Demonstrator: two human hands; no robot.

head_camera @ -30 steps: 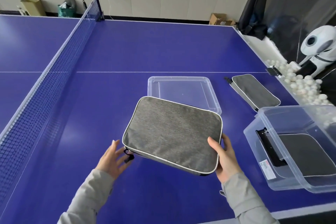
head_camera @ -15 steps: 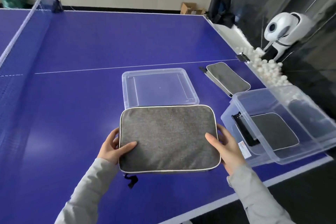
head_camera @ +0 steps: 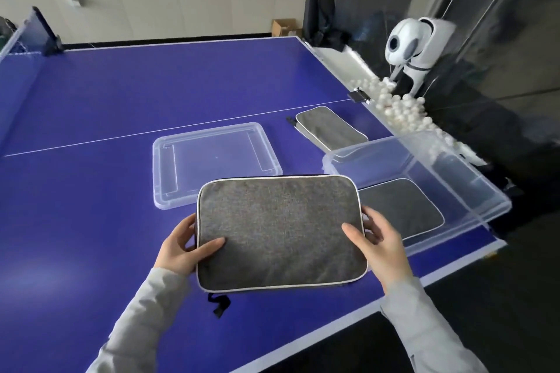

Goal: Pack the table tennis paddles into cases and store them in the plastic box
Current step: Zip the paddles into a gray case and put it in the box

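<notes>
**Case held level, plastic box off to its right**

The grey case (head_camera: 280,233) is held between two grips at its short ends. The left hand (head_camera: 181,247) is closed on the left end, thumb laid across the top fabric and fingers tucked behind the edge. The right hand (head_camera: 378,244) is closed on the right end in the same manner, thumb on top. The case is kept roughly flat above the surface (head_camera: 91,206), its long axis running left to right, with a black zipper pull (head_camera: 218,304) hanging from its near left corner.

Taken from the case as landmark, the plastic box (head_camera: 485,191) lies to the right and slightly beyond, its near left wall just beside the case's right end. The right hand is therefore the nearer one to the box. A second case (head_camera: 403,206) is already laid flat on the box floor; its long axis appears slanted relative to the held case's, so a slight turn is judged likely to be needed before lowering.

Beyond the case, touching or just behind its far edge, the clear lid (head_camera: 212,160) is set flat. Further beyond and to the right, a third case (head_camera: 330,130) is left on the surface, behind the box's far left corner.
</notes>
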